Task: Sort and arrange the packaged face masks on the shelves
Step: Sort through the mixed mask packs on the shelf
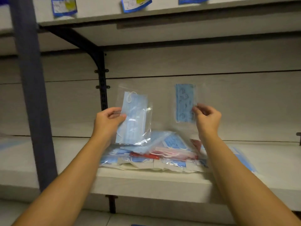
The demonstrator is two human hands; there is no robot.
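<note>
Left hand (pixel 108 120) pinches a plain pack (pixel 133 118), right hand (pixel 207 118) a printed pack (pixel 184 103); the slick film could slip onto the pile (pixel 151 154).

I see a blue-grey upright post (pixel 31 88) at left and a black slotted bracket (pixel 101 79) against the pale back wall (pixel 228 59).

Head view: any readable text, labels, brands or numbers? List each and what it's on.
Nothing can be read.
Blue-bordered packets on the upper shelf: printing and a yellow patch, too blurred.
Patterned mask packet pinched by the right hand: dark motifs, no clear letters.
Plain mask packet in the left hand: no print visible.
Pile of packets: markings blurred.
</note>
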